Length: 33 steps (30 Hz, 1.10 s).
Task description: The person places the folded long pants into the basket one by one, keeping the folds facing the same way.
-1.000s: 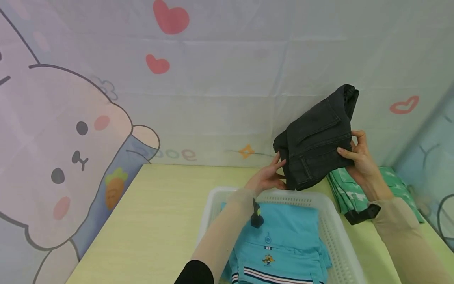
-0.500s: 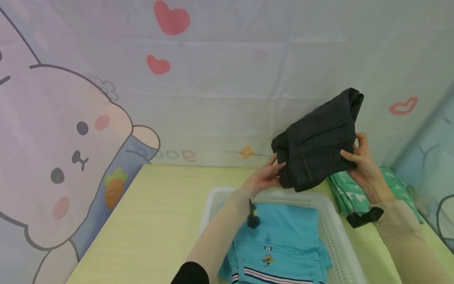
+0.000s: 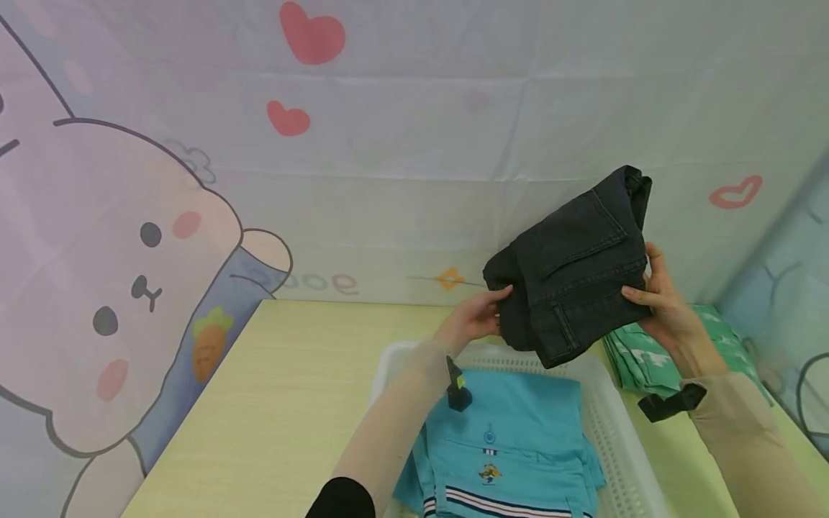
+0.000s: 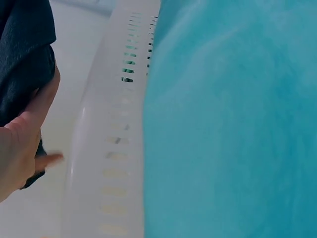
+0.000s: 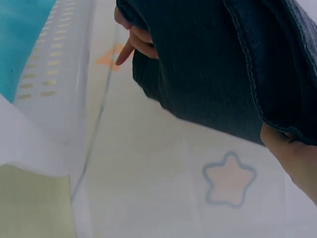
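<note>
A folded pair of black jeans [image 3: 576,266] is held up, tilted, above the far end of a white plastic basket [image 3: 631,446]. My left hand [image 3: 471,320] pinches its left edge, thumb on the near face. At the right edge my right hand [image 3: 670,316] grips it with the thumb in front and the fingers behind. Folded light-blue clothing [image 3: 518,410] with a striped band and a small embroidered figure lies in the basket. The right wrist view shows the dark jeans [image 5: 198,74] from beneath, with fingers at both sides.
Green patterned folded cloth [image 3: 712,331] lies on the pale yellow table [image 3: 291,403] right of the basket. Behind the table hangs a printed backdrop [image 3: 414,144] with hearts and a cartoon animal. A dark cable [image 3: 803,396] curves at the far right.
The jeans have come slightly down and to the left, and both hands have moved with them. The left hand has shifted a little leftward. The basket and its contents have stayed put.
</note>
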### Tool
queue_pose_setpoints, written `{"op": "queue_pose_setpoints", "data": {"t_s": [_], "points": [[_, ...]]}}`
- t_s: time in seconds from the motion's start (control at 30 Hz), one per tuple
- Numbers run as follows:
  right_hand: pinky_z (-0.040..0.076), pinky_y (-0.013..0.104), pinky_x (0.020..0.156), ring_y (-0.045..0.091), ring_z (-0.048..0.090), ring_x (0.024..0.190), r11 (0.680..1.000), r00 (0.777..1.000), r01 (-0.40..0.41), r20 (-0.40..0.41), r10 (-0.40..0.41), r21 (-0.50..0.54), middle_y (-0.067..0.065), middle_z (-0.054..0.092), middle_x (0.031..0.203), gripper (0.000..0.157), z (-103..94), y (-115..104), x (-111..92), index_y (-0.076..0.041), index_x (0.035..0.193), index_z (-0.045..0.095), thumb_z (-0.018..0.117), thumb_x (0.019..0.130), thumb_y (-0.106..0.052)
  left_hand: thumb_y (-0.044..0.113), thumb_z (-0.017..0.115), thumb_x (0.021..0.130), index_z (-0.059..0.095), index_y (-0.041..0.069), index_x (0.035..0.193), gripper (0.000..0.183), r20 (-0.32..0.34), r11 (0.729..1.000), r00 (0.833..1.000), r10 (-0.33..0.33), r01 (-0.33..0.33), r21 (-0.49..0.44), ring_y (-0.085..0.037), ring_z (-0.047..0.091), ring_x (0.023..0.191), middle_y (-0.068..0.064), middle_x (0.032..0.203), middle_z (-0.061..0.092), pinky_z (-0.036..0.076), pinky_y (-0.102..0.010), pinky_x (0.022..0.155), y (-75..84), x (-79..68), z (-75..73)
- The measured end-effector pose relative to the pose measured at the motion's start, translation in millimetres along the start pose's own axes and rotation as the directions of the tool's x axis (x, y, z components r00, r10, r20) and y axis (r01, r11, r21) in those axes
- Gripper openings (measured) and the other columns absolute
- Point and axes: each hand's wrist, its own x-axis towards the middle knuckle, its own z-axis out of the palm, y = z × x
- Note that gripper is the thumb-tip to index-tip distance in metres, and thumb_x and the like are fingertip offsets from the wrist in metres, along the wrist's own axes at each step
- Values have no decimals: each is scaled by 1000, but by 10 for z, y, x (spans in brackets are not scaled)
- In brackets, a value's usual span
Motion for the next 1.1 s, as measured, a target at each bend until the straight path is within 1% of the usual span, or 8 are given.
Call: {"op": "queue_pose_setpoints", "data": {"t_s": [0.17,0.4,0.43,0.57,0.63,0.7,0.77,1.1], "points": [[49,33,87,15,48,119,998,998,-34,58,37,-49,-2,26,139,76,37,-48,10,-23,144,3,18,85,23,22,44,94,27,11,139,50,58,997,998,-6,10,-71,-29,32,129,-12,142,31,21,-46,109,45,-59,-29],[48,37,88,24,51,116,994,982,-87,176,75,63,7,40,136,77,-20,-56,9,-19,145,-1,12,83,26,25,44,94,19,18,143,55,141,989,989,-43,62,-132,-28,23,135,-10,146,26,15,-47,111,105,-124,-87],[47,36,89,23,49,118,995,982,-89,170,79,52,5,38,137,79,-26,-56,2,-20,145,-1,13,82,26,27,42,95,25,18,140,50,177,990,983,-44,67,-126,-26,30,132,-9,142,33,14,-47,111,118,-139,-95],[44,29,94,12,43,124,991,986,-117,112,123,-62,-3,30,143,84,-41,-80,-38,-24,145,-2,20,81,27,39,36,94,50,17,117,34,287,993,958,2,31,-111,-17,54,106,-1,114,58,32,-40,100,183,-183,-149],[43,25,95,7,40,126,982,984,-141,90,153,-125,-8,25,144,86,-45,-102,-61,-26,144,-4,23,81,26,42,34,94,55,17,105,34,342,993,939,24,17,-118,-14,58,91,3,97,62,38,-36,91,220,-212,-183],[42,25,96,5,38,126,977,979,-161,99,176,-143,-9,24,144,85,-64,-121,-81,-26,144,-5,23,82,24,41,34,94,54,17,106,34,359,993,932,43,-1,-116,-14,58,91,3,97,61,41,-34,85,250,-232,-208],[42,25,96,3,38,126,972,975,-177,106,195,-154,-10,25,143,83,-80,-134,-96,-26,144,-6,23,84,23,41,33,94,52,18,110,34,360,993,932,54,-10,-121,-13,58,92,3,99,60,42,-34,84,277,-262,-225],[42,25,96,1,40,124,946,954,-269,83,287,-180,-15,28,138,72,-102,-118,-111,-25,144,-4,24,90,14,42,32,94,45,27,111,26,274,992,958,88,-60,-110,-12,56,89,5,97,56,43,-33,81,358,-351,-321]]}}
